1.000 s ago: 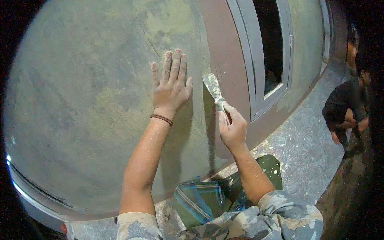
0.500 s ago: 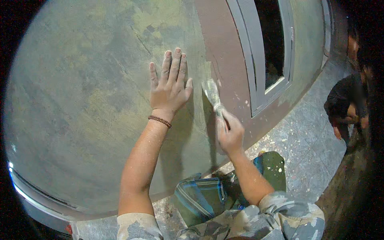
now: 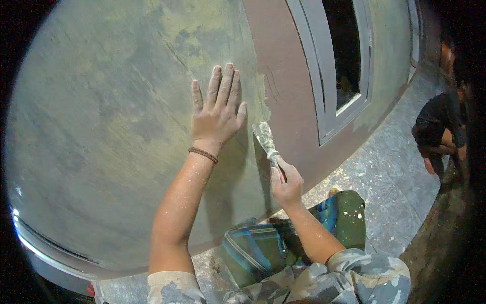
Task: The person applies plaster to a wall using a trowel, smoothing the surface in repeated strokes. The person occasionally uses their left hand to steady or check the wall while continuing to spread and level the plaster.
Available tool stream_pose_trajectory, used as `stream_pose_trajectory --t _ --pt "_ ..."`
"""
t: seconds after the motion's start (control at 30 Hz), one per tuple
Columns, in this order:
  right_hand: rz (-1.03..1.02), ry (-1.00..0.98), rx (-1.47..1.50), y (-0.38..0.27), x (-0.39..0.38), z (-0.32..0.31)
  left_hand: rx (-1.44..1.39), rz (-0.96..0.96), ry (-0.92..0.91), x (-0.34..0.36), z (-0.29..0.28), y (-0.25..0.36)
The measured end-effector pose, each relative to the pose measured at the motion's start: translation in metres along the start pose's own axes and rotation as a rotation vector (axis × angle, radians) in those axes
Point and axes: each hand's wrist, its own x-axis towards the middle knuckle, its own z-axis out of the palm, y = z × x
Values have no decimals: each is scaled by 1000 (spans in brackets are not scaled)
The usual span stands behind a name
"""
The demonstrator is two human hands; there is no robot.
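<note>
My left hand [image 3: 216, 109] rests flat against the wall [image 3: 126, 137], fingers stretched upward and dusted with pale powder. A beaded bracelet [image 3: 203, 154] circles that wrist. My right hand [image 3: 287, 187] is wrapped around the handle of a putty knife [image 3: 264, 138], lower and to the right. The knife's splotched metal blade points up, its tip by the ragged border between the patchy grey-green surface and the pinkish-brown paint [image 3: 283, 86]. Whether the blade edge touches the wall is hard to tell.
Right of the paint stands a grey-framed window [image 3: 329, 119]. Pale flakes litter the tiled floor [image 3: 392, 197] below. At the far right a person in dark clothing [image 3: 438, 126] crouches. Green and blue patterned cloth [image 3: 258, 248] covers my legs.
My right hand has drawn the putty knife downward along the paint border, away from my left fingertips. My left hand stays nearly in place on the wall.
</note>
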Motion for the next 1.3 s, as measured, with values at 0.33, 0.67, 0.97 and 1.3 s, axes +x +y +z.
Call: stream_pose_trajectory --t 0.33,0.67,0.97,1.3 --pt "114 -30 -34 0 18 -3 0 -16 -1 0 0 4" --pt "170 -12 -38 24 -3 2 8 -10 -21 -2 6 4" --pt "115 17 -49 21 29 10 12 -13 5 0 3 4" --pt "45 53 -6 14 50 6 20 -7 -5 4 2 5"
